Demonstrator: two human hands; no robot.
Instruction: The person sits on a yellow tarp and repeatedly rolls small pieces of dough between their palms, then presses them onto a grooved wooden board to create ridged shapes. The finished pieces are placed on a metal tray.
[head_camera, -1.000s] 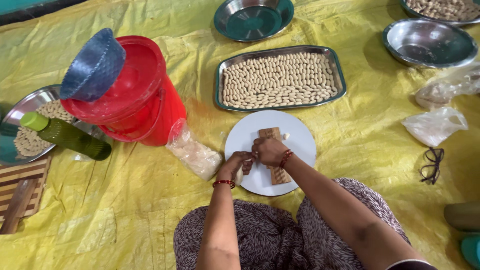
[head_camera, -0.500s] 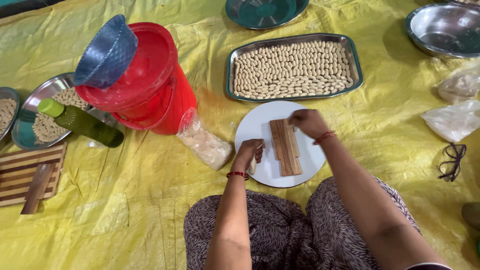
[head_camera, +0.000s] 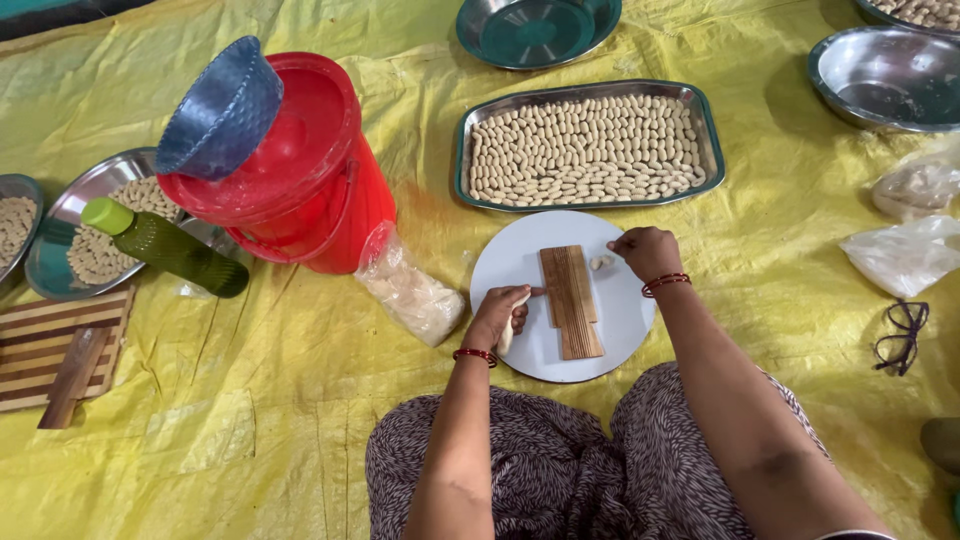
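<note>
Now both hands at the ridged wooden board (head_camera: 570, 301), long axis toward the person: left hand (head_camera: 496, 315) curled around a dough strip (head_camera: 510, 325), right hand (head_camera: 647, 252) pinching a dough bit (head_camera: 601, 262).

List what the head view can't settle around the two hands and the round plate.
- Left hand: its fingers cover most of the pale dough roll.
- Right hand: knuckles hide the fingertips; contact with the dough bit unclear.
- Top-right tray: cut off by the frame edge.
- White plate.

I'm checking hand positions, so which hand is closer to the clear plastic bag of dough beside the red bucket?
Left. The left hand sits just right of the clear plastic bag of dough; the right hand is farther away, across the ridged wooden board.
</note>
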